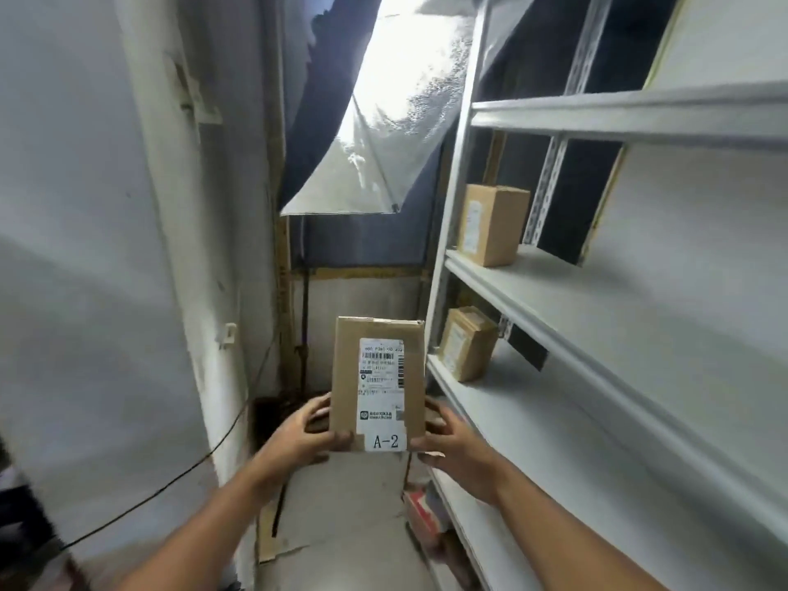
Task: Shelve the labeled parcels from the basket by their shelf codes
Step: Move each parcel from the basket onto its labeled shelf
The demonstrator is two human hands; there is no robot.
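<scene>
I hold a brown cardboard parcel (377, 383) upright in front of me, its white label facing me with the code A-2 at the bottom. My left hand (305, 432) grips its lower left edge and my right hand (454, 445) grips its lower right edge. The parcel is just left of the white metal shelf unit (597, 317), level with a lower shelf. Two other brown parcels stand on the shelves: one (492, 223) on the upper board, one (467, 343) on the board below. The basket is out of view.
A white wall and pillar (183, 249) close in on the left, leaving a narrow aisle. A silver photo umbrella (383, 134) hangs ahead above a dark backdrop. A black cable (170, 479) runs down the wall. Red items (422, 514) lie under the lowest shelf.
</scene>
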